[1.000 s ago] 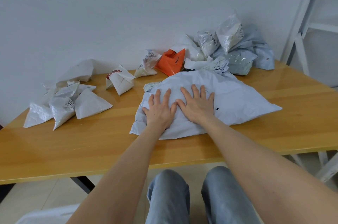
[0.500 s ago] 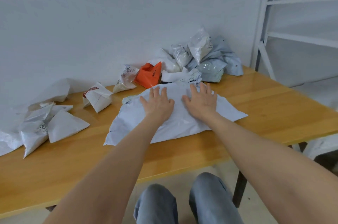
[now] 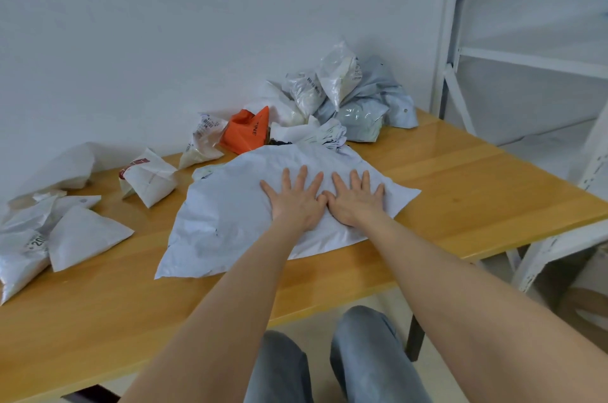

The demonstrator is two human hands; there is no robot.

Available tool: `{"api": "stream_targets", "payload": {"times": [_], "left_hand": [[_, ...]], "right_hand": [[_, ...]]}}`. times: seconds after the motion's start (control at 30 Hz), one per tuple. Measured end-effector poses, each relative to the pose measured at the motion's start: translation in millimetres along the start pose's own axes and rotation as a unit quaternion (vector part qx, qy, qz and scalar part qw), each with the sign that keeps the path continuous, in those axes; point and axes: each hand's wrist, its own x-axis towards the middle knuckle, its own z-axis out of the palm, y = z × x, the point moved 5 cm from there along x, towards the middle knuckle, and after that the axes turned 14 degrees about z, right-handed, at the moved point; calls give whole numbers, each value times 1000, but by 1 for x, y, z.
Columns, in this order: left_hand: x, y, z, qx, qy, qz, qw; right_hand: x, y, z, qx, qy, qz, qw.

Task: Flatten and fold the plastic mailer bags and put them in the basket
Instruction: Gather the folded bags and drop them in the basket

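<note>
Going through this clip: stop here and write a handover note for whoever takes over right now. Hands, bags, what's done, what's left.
Left hand: open, pressed flat on the big white bag.
Right hand: open, flat on the same bag, right beside the left hand.
Bags: the big white bag is spread out on the table. Folded triangles lie at the left, with a crumpled pile and an orange bag by the wall. The basket is not in view.
Done: several bags folded; this one is mostly flat.
Left: fold it, work through the pile, put everything in the basket.
</note>
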Motion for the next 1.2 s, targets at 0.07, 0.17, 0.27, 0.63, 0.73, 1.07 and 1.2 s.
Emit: {"api": "stream_targets", "payload": {"times": [0.07,0.17,0.27,0.63,0.73,1.07,1.2], "left_hand": [[0,0,2,-1,-2,-1,1000],[0,0,4,-4,-2,-1,1000],[0,0,4,-13,-7,0,1000],[0,-5,3,-81,-35,11,996],[-2,-8,-5,-96,-30,22,995],[-16,-106,-35,-78,68,-98,990],[-17,-121,-13,-118,-8,-120,986]], "right_hand": [[0,0,1,1,-5,1,1000],[0,1,2,-1,-9,3,1000],[0,1,1,-4,-16,5,1000],[-1,0,-3,-15,-33,5,999],[-3,-7,-17,-27,0,16,999],[9,-93,-45,-5,82,-104,991],[14,-101,-22,-39,19,-112,993]]}}
